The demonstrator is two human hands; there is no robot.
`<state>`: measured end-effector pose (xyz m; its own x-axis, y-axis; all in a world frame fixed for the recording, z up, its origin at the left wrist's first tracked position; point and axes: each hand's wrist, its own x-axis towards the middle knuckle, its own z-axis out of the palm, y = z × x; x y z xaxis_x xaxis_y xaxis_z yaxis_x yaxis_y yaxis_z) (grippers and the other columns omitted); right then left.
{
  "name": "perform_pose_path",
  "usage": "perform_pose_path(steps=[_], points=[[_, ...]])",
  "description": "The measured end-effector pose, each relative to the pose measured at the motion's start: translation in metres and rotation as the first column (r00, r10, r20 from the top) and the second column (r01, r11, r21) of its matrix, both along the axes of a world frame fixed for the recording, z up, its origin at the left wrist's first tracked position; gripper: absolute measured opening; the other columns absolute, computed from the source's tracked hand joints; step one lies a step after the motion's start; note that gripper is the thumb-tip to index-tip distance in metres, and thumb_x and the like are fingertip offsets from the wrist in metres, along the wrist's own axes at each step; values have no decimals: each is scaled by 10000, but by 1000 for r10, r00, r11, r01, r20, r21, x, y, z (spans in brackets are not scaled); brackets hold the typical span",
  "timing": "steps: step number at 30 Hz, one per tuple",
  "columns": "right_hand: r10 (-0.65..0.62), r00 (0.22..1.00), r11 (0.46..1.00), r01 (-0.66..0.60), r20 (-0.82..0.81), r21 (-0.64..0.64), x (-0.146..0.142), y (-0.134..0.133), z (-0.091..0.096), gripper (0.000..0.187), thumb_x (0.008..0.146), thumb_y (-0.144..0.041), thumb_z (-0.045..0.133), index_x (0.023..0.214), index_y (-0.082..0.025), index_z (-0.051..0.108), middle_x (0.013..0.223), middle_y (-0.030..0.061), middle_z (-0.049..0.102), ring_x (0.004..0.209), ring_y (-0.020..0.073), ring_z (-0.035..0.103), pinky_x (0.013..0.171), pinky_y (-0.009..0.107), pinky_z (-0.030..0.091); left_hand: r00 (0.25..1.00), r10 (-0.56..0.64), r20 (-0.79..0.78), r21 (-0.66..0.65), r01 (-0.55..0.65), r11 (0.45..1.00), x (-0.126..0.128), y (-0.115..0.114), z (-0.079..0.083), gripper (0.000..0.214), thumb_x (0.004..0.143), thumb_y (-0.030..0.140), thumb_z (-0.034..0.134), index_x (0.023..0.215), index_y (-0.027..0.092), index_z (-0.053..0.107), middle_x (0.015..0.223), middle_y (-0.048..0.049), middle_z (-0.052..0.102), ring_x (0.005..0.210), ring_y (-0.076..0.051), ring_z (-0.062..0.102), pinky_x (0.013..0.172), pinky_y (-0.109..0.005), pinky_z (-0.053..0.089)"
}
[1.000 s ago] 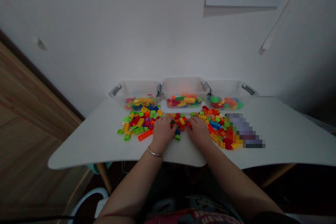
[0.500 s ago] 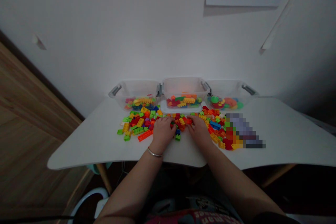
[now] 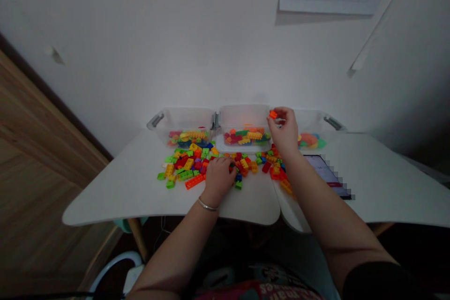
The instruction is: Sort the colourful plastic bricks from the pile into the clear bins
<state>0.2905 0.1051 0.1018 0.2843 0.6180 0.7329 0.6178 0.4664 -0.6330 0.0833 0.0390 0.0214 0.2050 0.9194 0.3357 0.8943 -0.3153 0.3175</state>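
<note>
Your right hand (image 3: 285, 132) pinching one orange block (image 3: 273, 114); your left hand (image 3: 220, 173) among loose blocks (image 3: 188, 164), grip unclear; three bins (image 3: 244, 115).

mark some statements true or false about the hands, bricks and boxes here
1. The right hand holds an orange brick. True.
2. The left hand is raised level with the right one. False: it is down among the loose bricks.
3. A bracelet circles the left wrist. True.
4. The clear boxes number two. False: three stand in a row.
5. Pieces lie inside the middle box. True.
</note>
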Motion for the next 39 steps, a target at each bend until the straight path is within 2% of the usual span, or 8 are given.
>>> perform_pose_path(steps=[6, 13, 19, 24, 28, 32, 35, 39], points=[[16, 992, 994, -2, 125, -114, 4, 48, 6, 351, 800, -296, 550, 1137, -209, 511, 1035, 88, 671, 952, 216, 623, 844, 379, 488, 1000, 4, 1, 22, -4, 1000, -1, 0, -2, 200, 860, 260, 581, 1023, 220, 690, 1097, -51, 705, 1040, -240, 591, 936, -389, 428], [-203, 948, 933, 263, 245, -245, 1, 53, -7, 371, 750, -269, 602, 1118, -226, 577, 1019, 76, 710, 984, 271, 633, 944, 473, 407, 1000, -1, 3, 17, 0, 1000, -1, 1, -2, 197, 862, 262, 578, 1019, 223, 690, 1107, -51, 702, 1042, -239, 590, 930, -388, 421], [-163, 960, 926, 228, 228, -301, 4, 54, -7, 406, 762, -280, 597, 1160, -221, 546, 1032, 65, 713, 986, 259, 640, 954, 469, 406, 1000, 5, 10, 3, -5, 1000, 0, 0, 0, 197, 866, 268, 578, 1026, 230, 688, 1143, -52, 694, 1050, -238, 587, 937, -392, 416], [-82, 983, 960, 121, 162, -252, 10, 55, -8, 436, 729, -273, 622, 1150, -203, 536, 1019, 71, 708, 929, 243, 636, 919, 455, 450, 1000, -2, 12, 8, 2, 1000, -1, 1, -1, 202, 864, 260, 577, 1026, 221, 690, 1120, -51, 701, 1045, -241, 590, 937, -394, 418], [34, 999, 999, -34, 27, -21, 8, 32, -1, 393, 755, -277, 598, 1135, -200, 529, 1018, 77, 688, 920, 216, 623, 895, 430, 483, 1000, 2, 9, 6, -2, 1000, -1, 1, -1, 199, 864, 260, 578, 1023, 224, 691, 1109, -49, 702, 1043, -236, 592, 939, -382, 417], [85, 996, 983, -87, 22, 160, 0, -14, 4, 380, 794, -296, 598, 1162, -231, 531, 1069, 66, 675, 971, 205, 615, 917, 419, 483, 1000, 0, -17, 28, 0, 1000, -1, 1, -2, 198, 864, 276, 583, 1019, 218, 693, 1084, -50, 705, 1030, -242, 595, 927, -385, 423], [60, 993, 995, -67, 105, 71, -5, -41, -13, 271, 804, -292, 584, 1064, -216, 589, 1027, 78, 683, 947, 228, 625, 895, 431, 488, 1000, -5, -26, 53, 7, 999, 0, 1, -2, 193, 863, 270, 584, 1014, 214, 691, 1078, -44, 707, 1011, -241, 597, 914, -382, 427], [126, 934, 983, -72, 334, -169, -15, -60, -60, 224, 798, -261, 571, 1002, -195, 636, 1019, 100, 698, 979, 265, 623, 898, 439, 486, 999, -6, -34, 63, 8, 998, 1, 0, -1, 197, 865, 260, 579, 1018, 211, 693, 1085, -44, 709, 1004, -244, 600, 899, -382, 433]])
